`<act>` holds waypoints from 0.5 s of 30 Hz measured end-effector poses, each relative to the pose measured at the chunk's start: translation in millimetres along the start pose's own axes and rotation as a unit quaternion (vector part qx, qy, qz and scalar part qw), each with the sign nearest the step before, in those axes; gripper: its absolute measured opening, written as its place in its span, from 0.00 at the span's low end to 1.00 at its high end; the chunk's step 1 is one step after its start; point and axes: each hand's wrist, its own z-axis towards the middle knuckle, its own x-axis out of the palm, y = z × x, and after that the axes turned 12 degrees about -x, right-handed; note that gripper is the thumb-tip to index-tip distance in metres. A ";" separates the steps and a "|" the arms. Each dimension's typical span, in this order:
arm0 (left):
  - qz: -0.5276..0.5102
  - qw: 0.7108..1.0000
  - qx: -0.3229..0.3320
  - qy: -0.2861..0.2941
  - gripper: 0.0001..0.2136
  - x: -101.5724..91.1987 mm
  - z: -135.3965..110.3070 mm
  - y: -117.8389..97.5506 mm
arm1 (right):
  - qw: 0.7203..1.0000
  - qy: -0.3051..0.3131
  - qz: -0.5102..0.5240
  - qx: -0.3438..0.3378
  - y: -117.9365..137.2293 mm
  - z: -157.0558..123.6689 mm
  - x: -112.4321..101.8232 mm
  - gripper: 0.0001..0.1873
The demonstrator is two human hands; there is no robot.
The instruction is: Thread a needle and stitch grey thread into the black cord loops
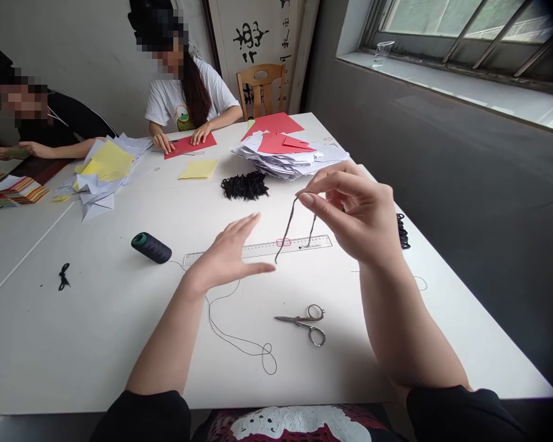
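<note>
My right hand [354,212] is raised over the white table [96,331] and pinches a short bundle of dark thread [289,228] whose two ends hang down. My left hand [233,255] hovers to its left with fingers stretched out and holds nothing. Under both hands lies a clear plastic ruler [267,247]. A dark spool of thread [151,247] rests to the left, and a loose strand [239,337] runs from it across the table. Small metal scissors [306,322] lie near the front edge.
A pile of dark cut thread [245,185] sits behind the ruler, more dark loops [402,231] at the right. Stacks of white, red and yellow paper [286,153] cover the far side, where two other people handle paper. A wooden chair [260,86] stands behind.
</note>
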 end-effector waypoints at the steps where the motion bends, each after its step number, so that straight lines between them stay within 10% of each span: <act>1: -0.073 0.997 0.027 -0.020 0.41 2.7 2.4 -2.1 | 1.000 0.006 0.029 0.010 -0.2 -0.5 2.3 0.06; 6: -0.376 0.915 0.125 0.074 0.22 29.6 14.7 -14.9 | 0.988 0.013 0.127 0.083 -5.2 -1.9 13.7 0.08; 15: -0.521 0.814 0.036 0.253 0.16 42.6 13.8 -20.4 | 0.956 -0.065 0.193 0.213 -28.6 -0.7 13.1 0.13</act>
